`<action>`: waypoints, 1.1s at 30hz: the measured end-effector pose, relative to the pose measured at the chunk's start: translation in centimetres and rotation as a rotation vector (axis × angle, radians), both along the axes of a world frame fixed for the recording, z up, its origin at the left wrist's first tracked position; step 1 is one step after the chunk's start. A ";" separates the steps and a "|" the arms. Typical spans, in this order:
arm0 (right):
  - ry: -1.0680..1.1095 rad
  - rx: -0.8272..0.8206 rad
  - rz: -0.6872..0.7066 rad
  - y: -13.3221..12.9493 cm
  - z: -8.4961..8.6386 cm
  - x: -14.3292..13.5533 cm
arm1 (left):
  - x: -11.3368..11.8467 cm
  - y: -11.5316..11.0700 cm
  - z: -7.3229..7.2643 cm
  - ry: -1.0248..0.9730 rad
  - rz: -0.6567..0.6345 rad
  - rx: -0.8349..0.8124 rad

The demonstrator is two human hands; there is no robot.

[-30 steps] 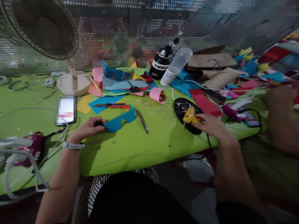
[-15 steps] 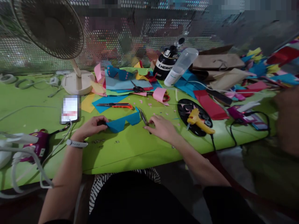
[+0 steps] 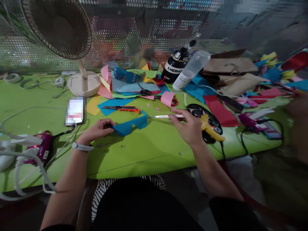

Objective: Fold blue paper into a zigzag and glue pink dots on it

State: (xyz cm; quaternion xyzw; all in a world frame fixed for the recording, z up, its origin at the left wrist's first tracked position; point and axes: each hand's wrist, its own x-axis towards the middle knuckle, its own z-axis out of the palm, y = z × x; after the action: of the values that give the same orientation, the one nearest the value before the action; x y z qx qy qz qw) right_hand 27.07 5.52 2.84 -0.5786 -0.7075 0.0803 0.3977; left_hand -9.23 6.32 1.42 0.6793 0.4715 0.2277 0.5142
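Two bare hands reach over the green desk (image 3: pixel 149 150), each with its own hold. Thumb and fingers of the left hand (image 3: pixel 102 128) pinch one end of the blue paper glasses (image 3: pixel 125 127), which are in front of the person, between the hands; gripped there, the piece is likely kept steady with its far end left free. The right hand (image 3: pixel 189 125) grasps the metal tweezers (image 3: pixel 161 116) nearly level, their thin tips pointing left at that free end, a grip that seems suited to fine work. Near this hand the yellow glue gun (image 3: pixel 207 127) lies across the black tray (image 3: pixel 207 138), perhaps to keep stray glue off the desk, and the orange-handled cutter (image 3: pixel 127 109) lies just behind the glasses, within easy reach. Fingers cover the rear of the tweezers, and whether the tips touch the paper is hard to tell. The right hand also hides part of the tray, a blurred neighbour's arm (image 3: pixel 299 128) is cut off at the right edge, and the fan (image 3: pixel 59 29) is cropped above.
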 end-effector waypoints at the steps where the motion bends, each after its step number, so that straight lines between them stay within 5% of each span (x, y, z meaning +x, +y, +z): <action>1: -0.031 0.053 -0.018 -0.3 0.6 0.0 | 0.0 0.0 0.0 0.006 0.000 0.006; 5: -0.156 0.079 0.054 -0.7 1.9 -0.5 | -0.1 0.1 0.0 0.042 0.009 0.007; 9: -0.134 -0.036 0.216 0.5 1.3 -1.5 | -0.1 0.1 0.0 0.038 0.030 -0.019; 14: -0.102 -0.119 0.119 1.7 0.5 -0.7 | 0.0 0.0 0.2 0.030 0.038 -0.050; 19: 0.153 -0.331 0.113 2.1 0.0 1.9 | 0.1 0.1 0.3 0.058 0.024 -0.031; 25: 0.348 -0.121 0.024 5.5 -1.6 2.5 | -0.3 0.3 -0.4 0.081 0.026 -0.009; 33: 0.235 -0.053 0.172 7.2 -2.1 -1.5 | -0.3 0.3 -0.3 0.074 0.000 -0.019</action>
State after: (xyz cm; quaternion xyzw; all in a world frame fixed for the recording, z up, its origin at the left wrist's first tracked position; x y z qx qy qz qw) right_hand 25.55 12.73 0.74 -0.5130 -0.7007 0.1999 0.4538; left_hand -9.50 6.58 1.08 0.6823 0.4922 0.1980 0.5030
